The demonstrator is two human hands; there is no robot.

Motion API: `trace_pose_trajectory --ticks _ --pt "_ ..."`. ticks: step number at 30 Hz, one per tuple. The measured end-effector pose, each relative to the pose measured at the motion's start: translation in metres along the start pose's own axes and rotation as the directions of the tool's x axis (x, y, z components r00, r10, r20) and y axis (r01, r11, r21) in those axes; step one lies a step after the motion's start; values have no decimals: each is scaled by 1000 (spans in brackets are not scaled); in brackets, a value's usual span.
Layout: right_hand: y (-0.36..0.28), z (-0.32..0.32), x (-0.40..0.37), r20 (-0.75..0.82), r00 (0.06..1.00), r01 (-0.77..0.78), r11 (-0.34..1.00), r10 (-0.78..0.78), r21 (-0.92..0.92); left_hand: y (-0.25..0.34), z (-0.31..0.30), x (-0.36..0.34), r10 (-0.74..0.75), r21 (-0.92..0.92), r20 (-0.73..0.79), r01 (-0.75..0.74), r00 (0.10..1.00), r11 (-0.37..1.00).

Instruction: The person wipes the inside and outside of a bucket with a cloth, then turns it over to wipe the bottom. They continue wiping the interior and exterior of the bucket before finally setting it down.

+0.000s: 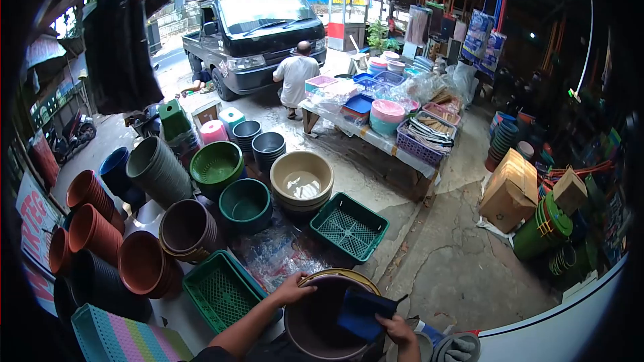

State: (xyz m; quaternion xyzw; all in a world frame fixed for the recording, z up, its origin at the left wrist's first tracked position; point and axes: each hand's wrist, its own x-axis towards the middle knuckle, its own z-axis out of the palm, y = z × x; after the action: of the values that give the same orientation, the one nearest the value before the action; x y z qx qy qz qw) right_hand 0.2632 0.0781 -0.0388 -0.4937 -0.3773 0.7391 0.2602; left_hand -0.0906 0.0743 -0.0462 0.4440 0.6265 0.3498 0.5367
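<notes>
dark blue cloth (355, 314) is bunched between the two hands, across the right part of the mouth of a brown tub (310, 322). right hand (397, 330) is nearer it, pinching its lower right edge; cloth reaches away leftward from those fingers, folded, so long axis hard to call. left hand (296, 289) is curled over the tub's upper left rim, thumb and fingers closed on it, well apart from the cloth. tub mouth tips toward the wearer; a yellowish rim shows just behind it. tub floor partly hidden by cloth.

just left of left hand: green basket (218, 295), mesh bottom, against another similar one. ahead of both hands: clear plastic (268, 249) on the ground, then another green basket (349, 228), round green tub (245, 202) and beige tub (302, 173) with a bright patch inside, water or glare, can't tell. farther left: nested terracotta pots (142, 265). far ahead, right: table with a purple basket (417, 145) full of packed long pieces.
</notes>
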Motion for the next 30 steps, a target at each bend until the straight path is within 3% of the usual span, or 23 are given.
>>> trace_pose_trajectory --ticks 2,5,8,9,10,11,12,14,15,17,18,20,22,23,24,26,28,30 --pt "-20 17 10 186 977 103 994 -105 20 25 -20 -13 30 -2 38 -30 999 1000" --pt "-40 29 30 208 971 147 979 -116 -141 31 -41 -27 120 46 93 -124 988 991" --pt "-52 51 44 142 986 122 947 -83 -296 24 -51 -40 128 -296 67 -103 990 950" --pt "-54 66 45 64 926 344 759 -373 -553 25 -52 -44 83 -237 12 -78 996 969" --pt "-54 75 45 75 766 453 454 -638 -767 24 -51 -48 80 -239 9 -76 997 968" --pt "-53 76 48 91 740 419 351 -667 -837 25 -49 -52 76 -273 -94 -99 993 957" --pt "-53 84 49 92 743 419 353 -663 -836 28 -48 -57 64 -304 -194 -122 979 945" --pt "-50 106 51 60 643 718 575 -763 -392 34 -44 -65 71 -355 -273 -169 959 919" --pt "-48 115 48 54 653 709 586 -755 -392 37 -43 -67 76 -400 -350 -222 934 889" --pt "-45 134 35 -147 807 553 819 -572 -152 34 -43 -67 88 -354 -401 -243 912 903" --pt "-47 144 28 -199 792 558 816 -577 -149 31 -41 -68 113 -304 -452 -272 885 913" --pt "-42 147 25 -236 875 444 895 -422 46 31 -40 -70 92 -340 -485 -285 870 896" --pt "-31 152 38 -351 900 318 939 -257 130 29 -36 -69 80 -358 -488 -283 869 890" --pt "-28 162 43 -388 843 403 915 -374 -7 29 -35 -69 125 -380 -517 -358 847 853" --pt "-23 173 50 -406 839 398 918 -363 1 28 -33 -69 169 -398 -547 -432 820 809" --pt "-18 191 70 -529 802 373 924 -277 83 30 -26 -72 190 -345 -539 -421 821 839" --pt "-22 203 88 -508 849 144 988 -149 -48 32 -12 -73 165 -398 -573 -449 803 800" --pt "-19 208 120 -466 873 -18 944 -145 -329 35 -2 -77 191 -407 -550 -461 813 788"
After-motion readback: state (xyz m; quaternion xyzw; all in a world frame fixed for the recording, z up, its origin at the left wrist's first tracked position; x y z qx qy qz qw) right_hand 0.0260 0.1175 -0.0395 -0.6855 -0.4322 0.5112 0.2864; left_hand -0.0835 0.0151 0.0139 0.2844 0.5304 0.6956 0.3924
